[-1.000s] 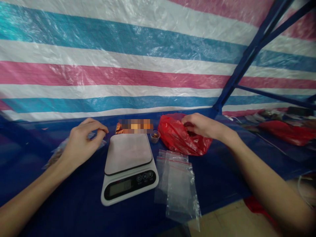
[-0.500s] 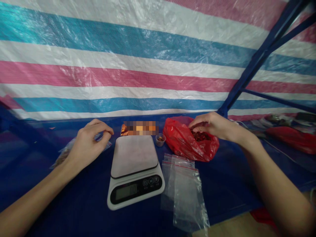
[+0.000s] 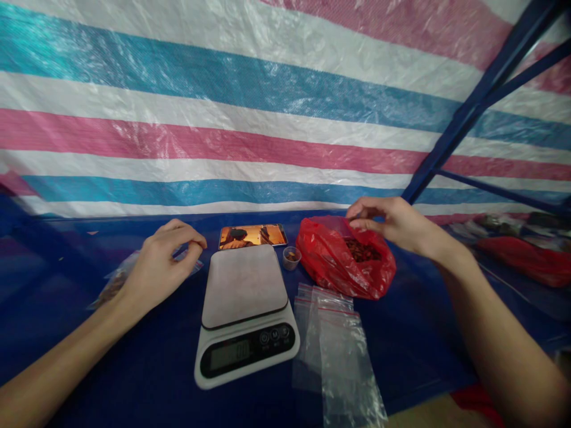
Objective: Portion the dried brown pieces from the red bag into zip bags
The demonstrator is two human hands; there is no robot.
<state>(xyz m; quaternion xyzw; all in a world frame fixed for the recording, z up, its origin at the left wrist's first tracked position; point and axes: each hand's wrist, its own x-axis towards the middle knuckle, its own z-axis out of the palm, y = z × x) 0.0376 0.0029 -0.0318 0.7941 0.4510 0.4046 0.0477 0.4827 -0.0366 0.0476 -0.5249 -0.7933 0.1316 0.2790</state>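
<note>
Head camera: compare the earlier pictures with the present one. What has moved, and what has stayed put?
The right hand has lifted out of the red bag and now hovers at its open mouth, fingers pinched. The left hand stays over the clear bag. The scale and the empty zip bags lie as before.

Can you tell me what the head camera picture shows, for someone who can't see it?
A person's right hand hovers at the open red bag of dark bits, while the left hand pinches a clear bag. Between them sits a white kitchen scale on a blue table.
</note>
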